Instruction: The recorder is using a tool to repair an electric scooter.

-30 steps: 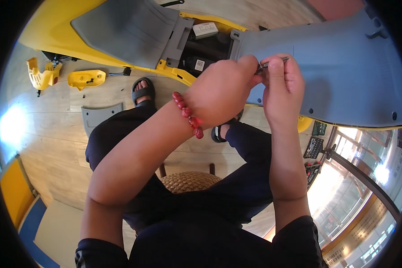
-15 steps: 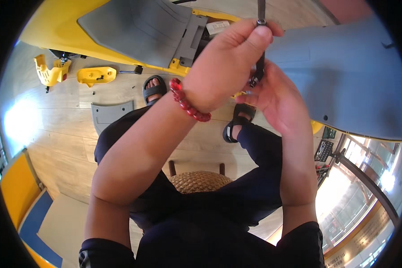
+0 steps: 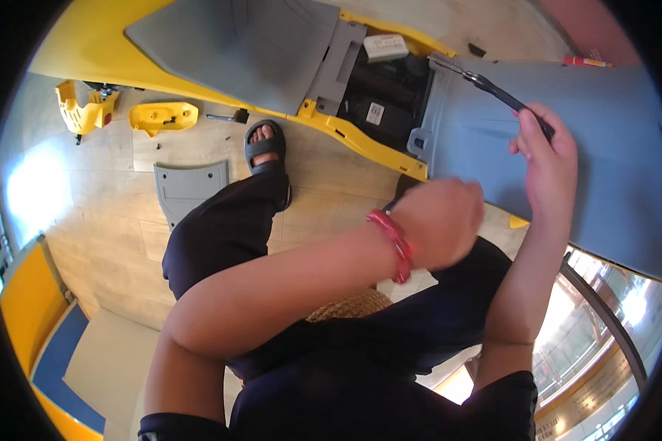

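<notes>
Apparently aiming black-handled metal tool [image 3: 499,91], clasped in right grip [image 3: 549,151], toward ten o'clock over blue-grey plastic panel [image 3: 618,176]; likely needs steadying next. Cannot tell state of left grip [image 3: 440,220].

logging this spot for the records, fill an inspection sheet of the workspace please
surface: pale wood floor; blue-grey panel beside the open bay
things: black-handled tool, its tip by the panel's edge, contact unclear; white box in the bay
clutter: two yellow parts and a grey plate on the floor
hands: right hand grips the tool; left hand blurred, contents unclear
cables: nothing seen
surroundings: woven stool beneath the person; glazing at lower right
</notes>
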### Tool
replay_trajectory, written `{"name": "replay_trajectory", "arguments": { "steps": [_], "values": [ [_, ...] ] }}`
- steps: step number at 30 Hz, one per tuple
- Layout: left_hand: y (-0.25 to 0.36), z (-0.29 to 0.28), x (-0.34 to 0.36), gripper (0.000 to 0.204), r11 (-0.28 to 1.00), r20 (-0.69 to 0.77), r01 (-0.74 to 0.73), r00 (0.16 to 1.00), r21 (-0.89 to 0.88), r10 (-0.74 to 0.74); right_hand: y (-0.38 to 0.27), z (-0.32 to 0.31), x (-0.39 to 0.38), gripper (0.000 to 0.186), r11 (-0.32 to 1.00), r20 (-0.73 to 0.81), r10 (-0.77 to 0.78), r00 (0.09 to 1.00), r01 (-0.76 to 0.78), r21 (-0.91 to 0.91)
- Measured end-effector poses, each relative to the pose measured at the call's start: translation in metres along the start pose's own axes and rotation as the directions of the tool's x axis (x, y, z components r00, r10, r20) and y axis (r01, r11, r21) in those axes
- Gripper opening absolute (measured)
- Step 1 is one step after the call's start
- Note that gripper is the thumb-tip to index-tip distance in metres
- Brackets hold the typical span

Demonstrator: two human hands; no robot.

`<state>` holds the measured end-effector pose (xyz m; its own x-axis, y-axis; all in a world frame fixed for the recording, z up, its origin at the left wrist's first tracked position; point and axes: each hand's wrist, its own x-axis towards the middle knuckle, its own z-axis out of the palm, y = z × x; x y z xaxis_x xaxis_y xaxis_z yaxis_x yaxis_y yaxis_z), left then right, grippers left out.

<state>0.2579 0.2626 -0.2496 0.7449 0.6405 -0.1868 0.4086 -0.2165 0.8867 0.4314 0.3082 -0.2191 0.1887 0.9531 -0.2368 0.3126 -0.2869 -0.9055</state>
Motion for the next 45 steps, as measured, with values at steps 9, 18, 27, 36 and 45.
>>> {"name": "replay_trajectory", "arguments": {
  "steps": [9,18,27,36,45],
  "values": [
    [0.0,0.024,-0.015,0.015,0.931,0.633,-0.003,0.734,0.366,-0.247,0.022,0.076,0.012,0.017,0.791,0.382,-0.024,0.924,0.251,-0.558],
    [-0.003,0.032,-0.008,0.021,0.81,0.404,0.032,0.855,0.585,-0.326,0.043,0.096,0.023,0.02,0.745,0.419,0.019,0.908,0.266,-0.611],
    [0.001,0.039,0.009,0.027,0.757,0.408,0.047,0.82,0.651,-0.401,0.043,0.107,0.03,0.022,0.703,0.473,0.053,0.88,0.303,-0.643],
    [0.007,0.031,-0.004,0.032,0.757,0.415,-0.004,0.838,0.654,-0.354,0.042,0.116,0.025,0.022,0.64,0.465,0.018,0.885,0.347,-0.685],
    [0.004,0.038,-0.002,0.034,0.733,0.365,-0.01,0.872,0.68,-0.327,0.028,0.132,0.035,0.024,0.505,0.348,0.3,0.888,0.161,-0.848]
  ]
}}
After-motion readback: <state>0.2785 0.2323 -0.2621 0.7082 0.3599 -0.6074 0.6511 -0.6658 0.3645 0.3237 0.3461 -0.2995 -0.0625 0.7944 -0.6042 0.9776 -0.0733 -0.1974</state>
